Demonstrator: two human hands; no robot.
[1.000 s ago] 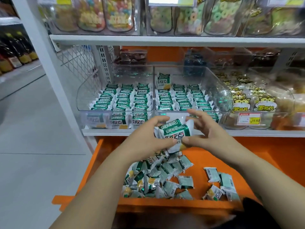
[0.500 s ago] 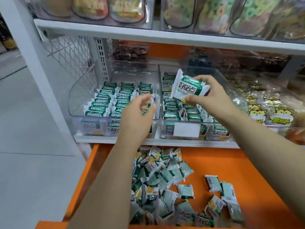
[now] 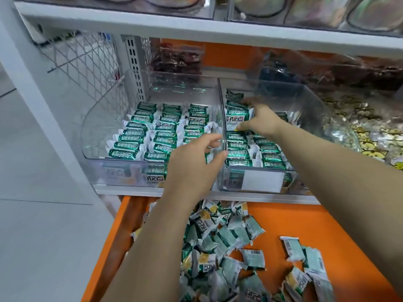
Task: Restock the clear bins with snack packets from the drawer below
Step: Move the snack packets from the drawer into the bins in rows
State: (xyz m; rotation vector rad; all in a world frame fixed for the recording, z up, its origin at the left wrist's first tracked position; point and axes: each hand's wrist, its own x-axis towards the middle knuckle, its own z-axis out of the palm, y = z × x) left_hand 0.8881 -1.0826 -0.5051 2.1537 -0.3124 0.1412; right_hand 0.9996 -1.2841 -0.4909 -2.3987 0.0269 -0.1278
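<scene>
Head view: the right hand (image 3: 263, 120) reaches into the right clear bin (image 3: 309, 105), fingers clamped on a green-and-white snack packet (image 3: 238, 118) over the back-left rows. The left hand (image 3: 192, 168) rests at the dividing wall (image 3: 220, 99), fingers loosely apart, holding nothing. Best to set the packet square with its row, printed face up, before letting go. Loose packets (image 3: 218, 236) lie in the orange drawer (image 3: 305, 219) below.
</scene>
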